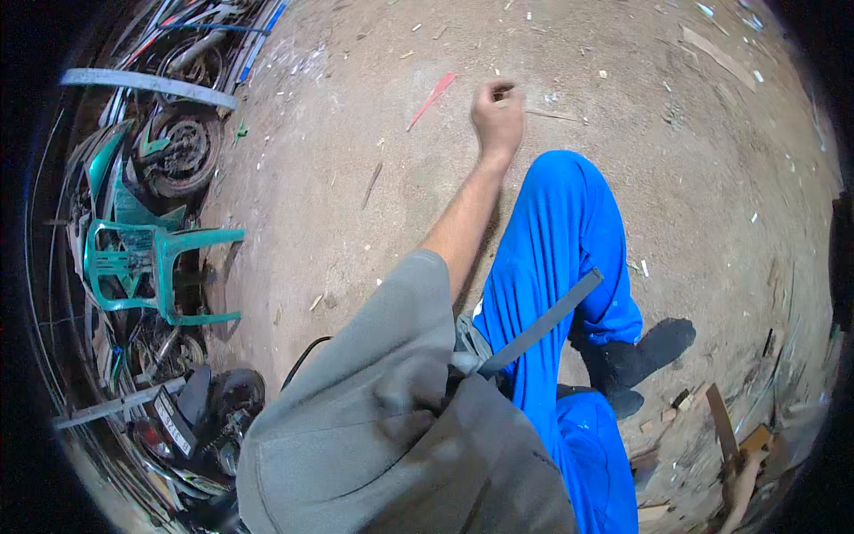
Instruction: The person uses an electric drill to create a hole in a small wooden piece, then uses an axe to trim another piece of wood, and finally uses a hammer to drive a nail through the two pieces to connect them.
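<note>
My left hand [498, 111] is stretched out over the dirt floor, fingers curled in, with a dark gap between the fingers and thumb. Whatever it holds, if anything, cannot be made out. A thin stick [553, 116] lies just to its right; whether the hand touches it is unclear. To its left is a narrow red strip [431, 101] on the ground. My right hand is out of sight. From the waist of my grey shirt, a flat grey strip [547, 319] sticks out across my blue trousers [556, 231].
On the left stand a green plastic chair [165, 271] and several motorbikes, one with a muddy wheel [181, 151]. A pale curved bar [147, 84] juts out above them. Wood scraps [722, 423] lie at lower right, and a flat brown piece [719, 58] at upper right. Small chips dot the floor.
</note>
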### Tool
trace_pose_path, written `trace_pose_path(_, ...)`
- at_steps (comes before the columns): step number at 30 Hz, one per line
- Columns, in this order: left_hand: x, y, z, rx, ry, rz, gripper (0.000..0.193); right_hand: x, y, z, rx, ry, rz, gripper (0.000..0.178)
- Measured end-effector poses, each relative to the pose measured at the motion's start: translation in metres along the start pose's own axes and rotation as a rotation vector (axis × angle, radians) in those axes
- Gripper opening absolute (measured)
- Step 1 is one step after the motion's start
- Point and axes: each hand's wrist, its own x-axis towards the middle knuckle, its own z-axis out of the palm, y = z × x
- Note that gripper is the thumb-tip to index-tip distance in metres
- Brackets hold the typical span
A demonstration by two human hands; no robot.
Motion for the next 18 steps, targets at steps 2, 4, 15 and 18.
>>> trace_pose_path(2, 0.002, -0.054, -0.029, 0.383, 0.013, -0.223, 0.044, 0.019, -0.017, -0.009, -0.245, 0.051, -0.141, 0.034)
trace_pose_path(4, -0.031, -0.103, -0.046, 0.722, -0.07, -0.319, 0.067, 0.035, -0.045, -0.017, -0.216, 0.031, -0.135, 0.038)
trace_pose_path(15, -0.084, -0.166, -0.06, 0.94, -0.234, -0.101, 0.074, 0.076, -0.083, -0.04, 0.389, 0.154, 0.053, 0.058)
trace_pose_path(18, -0.081, -0.163, -0.059, 0.945, -0.218, -0.096, 0.074, 0.09, -0.119, -0.036, 0.159, 0.147, -0.028, 0.054)
